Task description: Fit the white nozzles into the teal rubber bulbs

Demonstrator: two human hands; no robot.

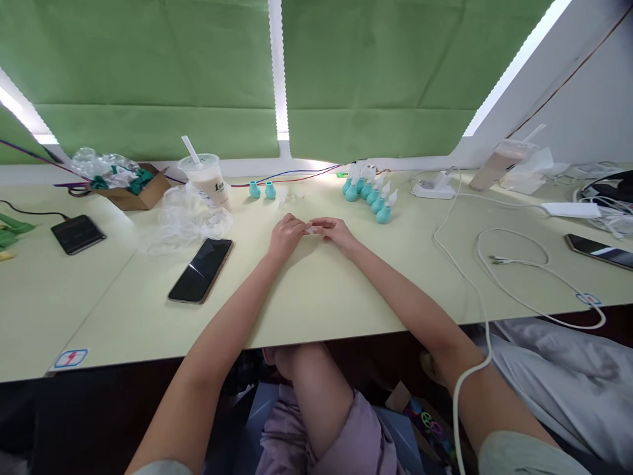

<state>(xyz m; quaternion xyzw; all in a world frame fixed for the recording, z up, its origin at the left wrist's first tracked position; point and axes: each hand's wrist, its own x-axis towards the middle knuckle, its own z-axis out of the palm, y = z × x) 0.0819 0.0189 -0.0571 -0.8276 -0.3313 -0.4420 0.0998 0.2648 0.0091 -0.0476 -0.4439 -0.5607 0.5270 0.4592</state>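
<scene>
My left hand (pixel 287 235) and my right hand (pixel 334 232) meet above the middle of the table, fingers closed in a pinch. Between their fingertips is a small whitish translucent plastic piece (pixel 310 229), mostly covered, so its exact shape is unclear. Beyond my left hand stand two turquoise rubber bulbs, a left one (pixel 254 189) and a right one (pixel 270 190), both without tips. Small clear plastic parts (pixel 283 194) lie beside them. Farther right, several turquoise bulbs with pointed clear nozzles (pixel 384 210) stand upright in a group.
A black phone (pixel 200 270), a plastic bag (pixel 185 218) and a drink cup (pixel 206 179) are on the left, near a cardboard box (pixel 143 191). White cables (pixel 477 290) trail over the right side and the table edge. A power strip (pixel 434 190) sits behind.
</scene>
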